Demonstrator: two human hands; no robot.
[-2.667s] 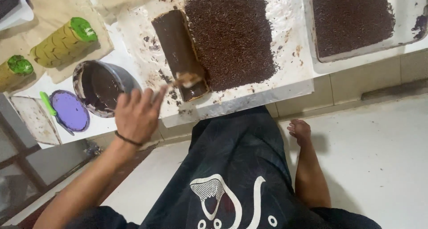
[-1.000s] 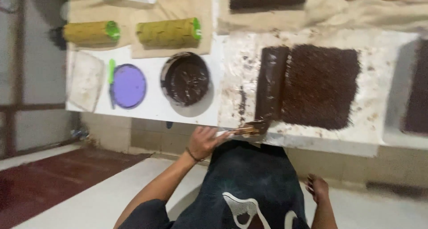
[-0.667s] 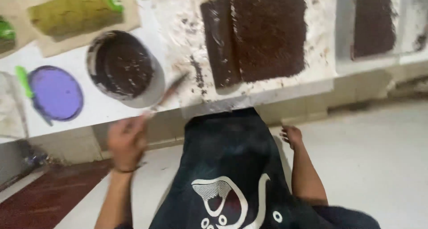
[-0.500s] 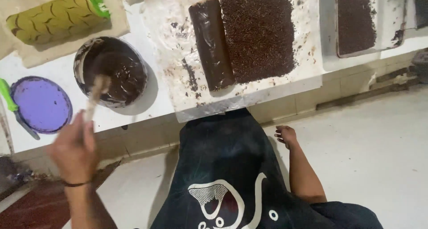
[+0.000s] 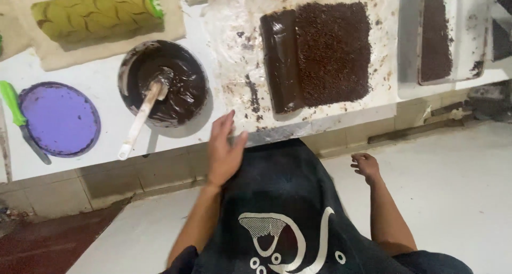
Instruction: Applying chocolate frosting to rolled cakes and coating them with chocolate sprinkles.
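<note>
Since half a second ago: left hand [image 5: 224,151] has let go of the spatula [image 5: 143,114], which now stands propped in the bowl of chocolate [image 5: 164,83]; the hand has drawn back to the counter edge [image 5: 277,134].
Left hand: empty, fingers spread and loosely straight, hovering over the counter edge between the bowl and the chocolate-coated roll cake [image 5: 281,58].
Right hand: [image 5: 367,166] hangs low beside the dark apron [image 5: 277,210], fingers half curled, holding nothing — well apart from the counter.
Roll cake: lies lengthwise on a smeared sheet, its right flank touching the bed of chocolate sprinkles [image 5: 333,53].
Handling, as a judgement: soft sponge under wet glaze — slippery, easily dented, light. Better cradled from beneath at both ends or nudged by flat palms than pinched in the middle.
Spatula: pale handle leans out over the bowl rim toward the person; blade end looks coated, handle the clean place to grip.
Nearby: green patterned roll cake [image 5: 98,13] on paper, purple lid [image 5: 60,118], green-handled knife [image 5: 21,119], tray of sprinkles [image 5: 450,37].
</note>
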